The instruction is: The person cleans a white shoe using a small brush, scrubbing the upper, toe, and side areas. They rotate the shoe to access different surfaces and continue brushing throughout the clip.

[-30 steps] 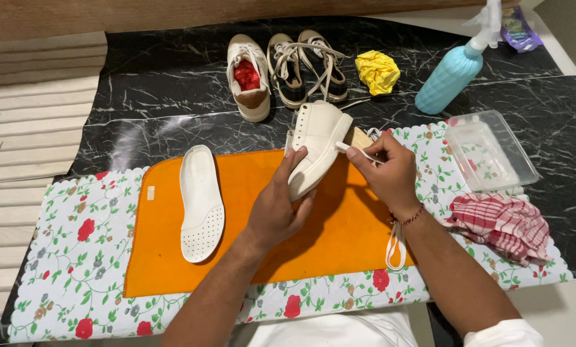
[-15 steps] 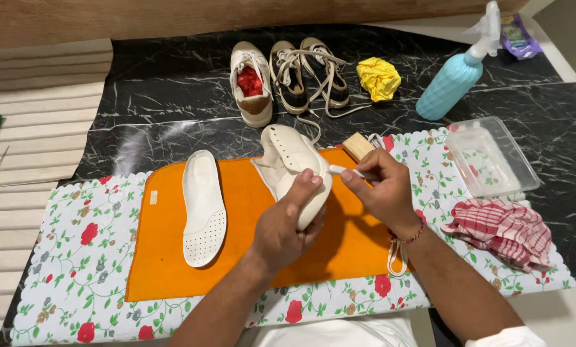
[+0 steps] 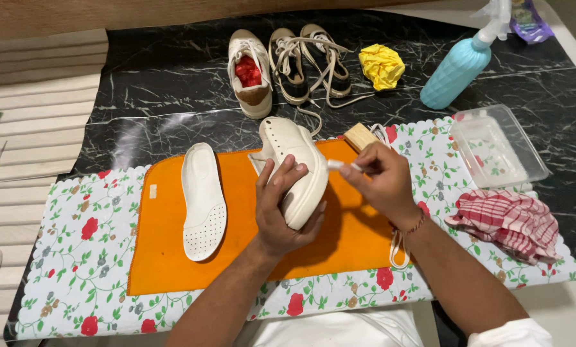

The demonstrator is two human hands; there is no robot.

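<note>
Since a moment ago the shoe [image 3: 295,168] has turned sole-down in the left hand [image 3: 280,212], which grips it, while the right hand [image 3: 379,183] pinches a lace tip [image 3: 336,165]; insole [image 3: 202,200] already out on the orange cloth [image 3: 166,257].

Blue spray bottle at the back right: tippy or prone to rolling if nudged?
The spray bottle looks tall and narrow, so probably tippy when pushed near the top. Its round body would likely roll once down. The smooth surface may be slippery on the marble top.

Left hand [image 3: 281,205] cupped, right hand [image 3: 381,183] pinching
</note>
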